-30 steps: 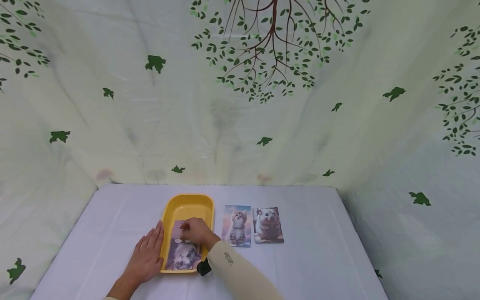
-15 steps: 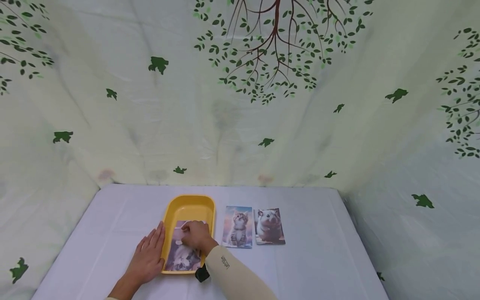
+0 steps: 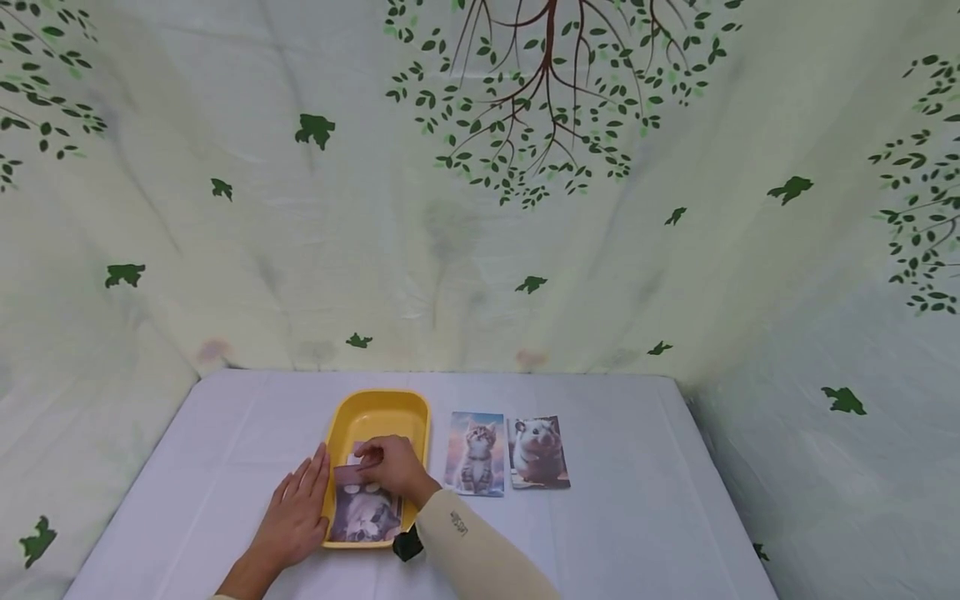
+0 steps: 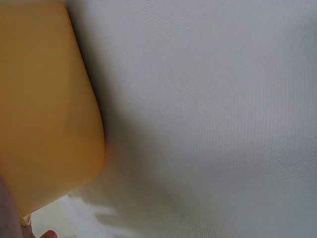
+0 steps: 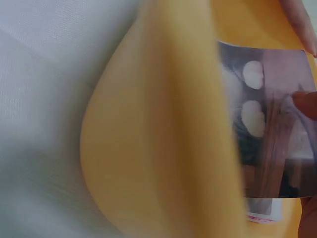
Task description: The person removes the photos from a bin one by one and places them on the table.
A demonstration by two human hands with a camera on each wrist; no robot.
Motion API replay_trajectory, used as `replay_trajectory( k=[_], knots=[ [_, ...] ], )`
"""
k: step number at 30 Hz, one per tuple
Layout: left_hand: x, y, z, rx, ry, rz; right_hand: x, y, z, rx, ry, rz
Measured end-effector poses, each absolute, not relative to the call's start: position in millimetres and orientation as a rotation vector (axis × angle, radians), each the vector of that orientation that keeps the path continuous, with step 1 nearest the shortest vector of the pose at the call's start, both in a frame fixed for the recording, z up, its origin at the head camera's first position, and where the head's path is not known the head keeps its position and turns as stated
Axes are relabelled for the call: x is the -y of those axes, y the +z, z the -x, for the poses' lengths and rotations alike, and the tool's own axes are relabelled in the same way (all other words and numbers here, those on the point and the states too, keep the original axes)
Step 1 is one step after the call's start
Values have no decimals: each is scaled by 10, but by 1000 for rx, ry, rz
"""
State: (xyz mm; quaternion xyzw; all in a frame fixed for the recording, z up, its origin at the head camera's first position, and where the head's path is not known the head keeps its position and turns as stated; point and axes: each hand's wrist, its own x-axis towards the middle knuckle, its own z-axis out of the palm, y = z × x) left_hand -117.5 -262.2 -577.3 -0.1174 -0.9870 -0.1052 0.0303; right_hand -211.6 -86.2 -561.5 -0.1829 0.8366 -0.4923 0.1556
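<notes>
A yellow tray (image 3: pixel 375 417) stands left of the middle of the table. Inside its near half lies a picture card (image 3: pixel 365 512) of a furry animal. My right hand (image 3: pixel 397 468) pinches this card near its far edge, which is raised and bent toward me. In the right wrist view the thumb (image 5: pixel 305 103) lies on the card's printed face. Part of another card (image 5: pixel 265 208) shows beneath it. My left hand (image 3: pixel 300 504) rests along the tray's left side with its fingers straight.
Right of the tray lie two more cards side by side: a kitten card (image 3: pixel 476 454) and a hamster card (image 3: pixel 539 452). A white cloth covers the table (image 3: pixel 622 533). Behind it hangs a leaf-print curtain (image 3: pixel 420 275).
The card's far edge has come up and toward me with my right hand's fingers, baring part of a card underneath. The left hand and tray have stayed in place.
</notes>
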Motion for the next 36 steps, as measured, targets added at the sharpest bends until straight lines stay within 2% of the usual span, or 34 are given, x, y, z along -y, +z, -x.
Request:
replay_trajectory(
  k=[9,17,22,28,36],
  knots=[
    [2615,-5770,1183,3051,-322,357,857,-5519,2087,-2533,-1251,487],
    [2599,-5733,1164,3069,-328,360,830,-5618,2129,-2465,-1299,461],
    [2586,-5714,1157,3081,-335,356,798,-5598,2121,-2413,-1448,365],
    [2577,-5713,1165,3081,-318,352,684,-5570,2164,-2337,-1726,465],
    [2592,-5702,1159,3078,-312,356,333,-5423,2424,-2140,-1962,399]
  ],
)
